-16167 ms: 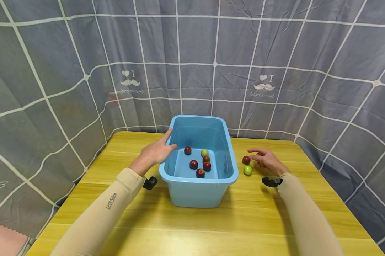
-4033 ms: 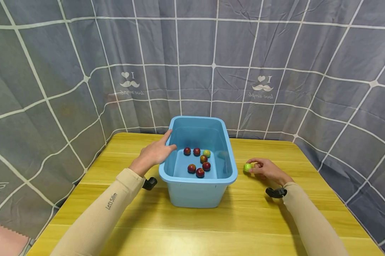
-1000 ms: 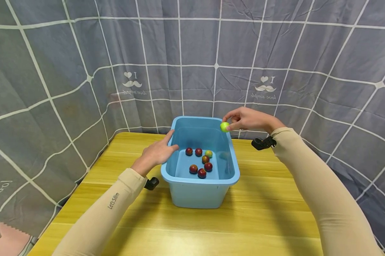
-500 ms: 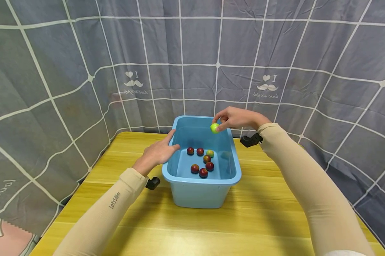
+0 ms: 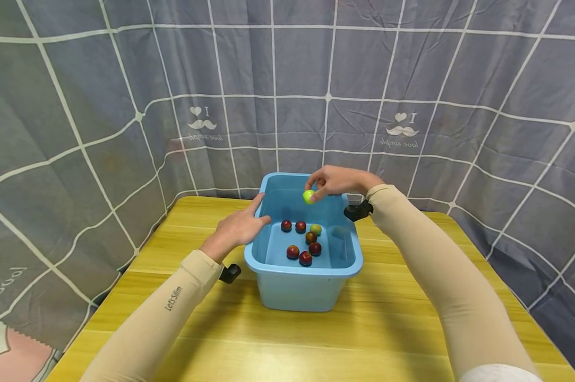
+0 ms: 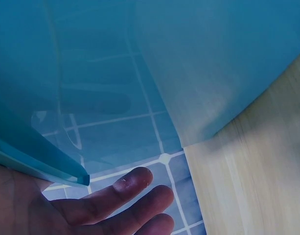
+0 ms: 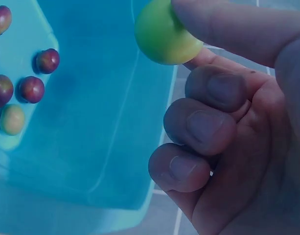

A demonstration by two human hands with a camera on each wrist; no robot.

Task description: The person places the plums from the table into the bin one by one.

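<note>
My right hand (image 5: 340, 181) pinches a bright green plum (image 5: 308, 197) between thumb and fingertips, above the inside of a light-blue plastic bin (image 5: 302, 271). In the right wrist view the other fingers (image 7: 201, 132) are curled below the green plum, not around it. On the bin's floor lie several dark red plums (image 5: 305, 258) and a yellow-green plum (image 5: 315, 229). My left hand (image 5: 237, 228) rests on the bin's left rim, thumb over the inside. Its other fingers (image 6: 140, 210) stretch loosely outside the wall in the left wrist view.
The bin stands on a yellow wooden table (image 5: 287, 345). A grey curtain with white grid lines (image 5: 297, 63) hangs behind the table and along both sides. Each wrist carries a black camera (image 5: 358, 210) on a strap.
The right hand picked the green plum off the table and brought it left over the bin. An earlier red plum beside it on the table is gone. The left hand has stayed put.
</note>
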